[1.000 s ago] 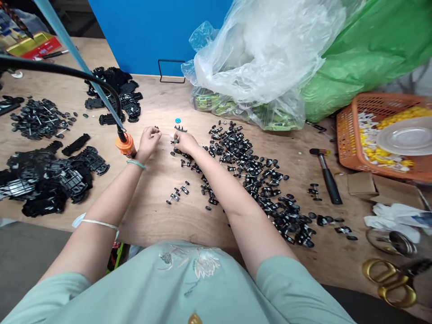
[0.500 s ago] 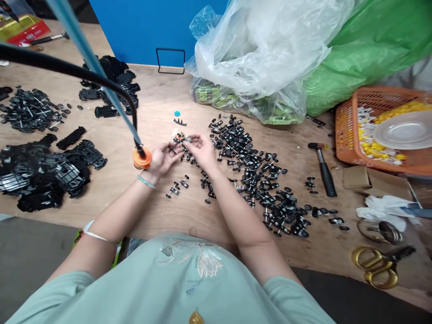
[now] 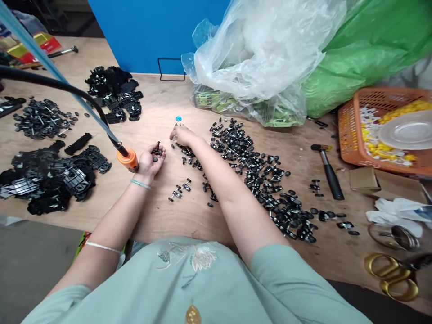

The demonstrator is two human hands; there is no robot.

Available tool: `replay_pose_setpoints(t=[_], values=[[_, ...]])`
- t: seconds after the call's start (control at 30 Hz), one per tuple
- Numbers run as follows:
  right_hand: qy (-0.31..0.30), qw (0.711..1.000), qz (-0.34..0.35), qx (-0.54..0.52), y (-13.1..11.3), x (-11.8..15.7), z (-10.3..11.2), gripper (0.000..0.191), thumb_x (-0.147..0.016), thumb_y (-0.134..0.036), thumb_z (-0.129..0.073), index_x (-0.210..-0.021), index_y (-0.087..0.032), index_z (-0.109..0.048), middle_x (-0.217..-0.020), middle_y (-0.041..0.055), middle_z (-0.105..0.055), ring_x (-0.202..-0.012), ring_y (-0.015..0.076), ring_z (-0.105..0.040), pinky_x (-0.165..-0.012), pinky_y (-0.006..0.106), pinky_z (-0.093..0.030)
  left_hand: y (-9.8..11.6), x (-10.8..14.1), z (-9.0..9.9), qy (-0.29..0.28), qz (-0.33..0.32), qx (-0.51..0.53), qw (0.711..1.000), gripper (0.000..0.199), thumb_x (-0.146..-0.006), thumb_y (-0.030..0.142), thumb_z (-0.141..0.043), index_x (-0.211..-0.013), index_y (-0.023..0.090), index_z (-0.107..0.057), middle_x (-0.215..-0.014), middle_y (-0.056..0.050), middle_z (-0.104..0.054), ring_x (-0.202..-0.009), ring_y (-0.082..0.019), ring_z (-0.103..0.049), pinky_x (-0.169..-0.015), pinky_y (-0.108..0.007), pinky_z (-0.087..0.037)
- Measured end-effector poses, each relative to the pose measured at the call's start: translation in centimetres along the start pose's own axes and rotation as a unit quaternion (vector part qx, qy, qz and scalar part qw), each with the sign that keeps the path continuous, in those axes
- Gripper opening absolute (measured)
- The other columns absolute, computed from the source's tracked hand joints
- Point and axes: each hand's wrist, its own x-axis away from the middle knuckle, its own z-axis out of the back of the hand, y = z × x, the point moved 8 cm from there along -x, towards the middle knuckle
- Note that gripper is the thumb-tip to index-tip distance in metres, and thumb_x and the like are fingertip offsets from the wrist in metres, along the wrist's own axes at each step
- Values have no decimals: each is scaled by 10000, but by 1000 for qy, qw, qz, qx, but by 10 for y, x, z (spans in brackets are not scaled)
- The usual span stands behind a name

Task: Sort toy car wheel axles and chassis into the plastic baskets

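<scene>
My left hand [image 3: 152, 161] lies palm up with its fingers curled, holding small black toy parts [image 3: 157, 149], among them what looks like a wheel. My right hand [image 3: 182, 135] reaches down to the table with its fingers bunched; what lies under the fingertips is hidden. Just beyond it is a small blue spoked disc [image 3: 178, 119]. Close to the right wrist begins a long heap of black toy wheel-and-axle sets [image 3: 251, 162]. A few more wheel sets [image 3: 180, 189] lie apart, nearer to my body.
Black chassis pieces [image 3: 72, 175] and loose wheels with axles [image 3: 43, 118] lie at left. A cable-hung orange tool [image 3: 128, 159] is beside my left wrist. At right are a hammer [image 3: 327, 173], an orange basket [image 3: 351, 130] and scissors [image 3: 398, 274]. Plastic bags [image 3: 263, 58] stand behind.
My hands have moved apart: the left drew back to the left with small parts in its palm, the right turned over and went down to the table. The view has shifted slightly.
</scene>
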Motion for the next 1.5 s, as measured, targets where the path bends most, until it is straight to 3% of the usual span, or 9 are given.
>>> replay_pose_setpoints(t=[0.23, 0.4, 0.6, 0.8, 0.97, 1.13, 1.27, 1.37, 1.5], values=[[-61, 997, -24, 30, 12, 6, -6, 218, -827, -47, -712, -981, -159, -817, -1002, 91, -803, -881, 210, -689, -789, 265, -467, 3, 0, 6, -4, 13, 30, 999, 179, -982, 127, -550, -830, 171, -636, -657, 11, -652, -596, -74, -652, -617, -171, -558], [-48, 996, -46, 60, 5, 13, -8, 172, -891, -182, -728, -1038, -140, -806, -1086, 156, -805, -983, 271, -724, -851, 309, -516, -5, -9, 4, -29, 5, -10, 1000, 113, -926, 128, -607, -841, 191, -646, -733, -5, -685, -716, -100, -696, -815, -240, -617], [-12, 994, -58, 87, -8, 16, -5, 319, -880, -47, -623, -1158, -98, -771, -1245, 223, -755, -1146, 309, -705, -955, 339, -527, -2, -7, -3, -57, -25, -36, 997, 116, -932, 194, -599, -830, 203, -653, -832, -44, -743, -889, -159, -751, -948, -334, -625], [8, 1000, 9, 10, -22, 13, -6, 324, -900, -177, -671, -1210, -112, -741, -1216, 157, -770, -1036, 242, -717, -871, 280, -523, 10, -7, 1, -16, -38, -15, 999, 221, -972, 211, -527, -790, 206, -652, -696, -7, -693, -766, -124, -728, -938, -317, -625], [-45, 997, 28, 59, -53, 7, -24, 206, -845, -61, -679, -1015, -69, -797, -1082, 166, -813, -950, 245, -737, -828, 269, -538, 24, -1, 7, 1, -59, -71, 996, 259, -950, 192, -539, -721, 245, -649, -611, 29, -682, -649, -96, -693, -842, -257, -648], [94, 995, -19, 26, -43, 15, 3, 186, -943, -147, -645, -1091, -150, -759, -1190, 99, -793, -1087, 209, -718, -875, 227, -524, 28, -7, 6, -7, -44, -46, 998, 442, -1013, 178, -369, -635, 277, -576, -676, 157, -749, -734, -50, -732, -790, -205, -666], [252, 965, -5, -80, -49, 54, 26, 148, -1008, -253, -629, -1075, -159, -720, -1117, 55, -770, -1096, 159, -681, -970, 210, -486, 13, -18, -3, 13, -36, 20, 999, 317, -1003, 233, -412, -735, 232, -581, -723, 60, -763, -787, -97, -756, -800, -244, -665], [263, 962, 56, -57, -73, 84, 21, 99, -971, -230, -674, -1039, -185, -731, -1169, 49, -756, -1162, 205, -626, -1068, 316, -473, -11, -20, -28, -42, -9, 1, 999, 339, -1042, 340, -380, -825, 213, -607, -722, 6, -718, -739, -113, -723, -768, -211, -629], [328, 942, -21, -76, -62, 123, 28, 335, -901, -345, -783, -1206, -218, -729, -1412, 68, -671, -1345, 267, -535, -1175, 418, -415, -44, -2, -82, -181, -13, -7, 983, 329, -1037, 391, -381, -882, 236, -626, -837, -11, -730, -911, -181, -732, -880, -288, -626]])
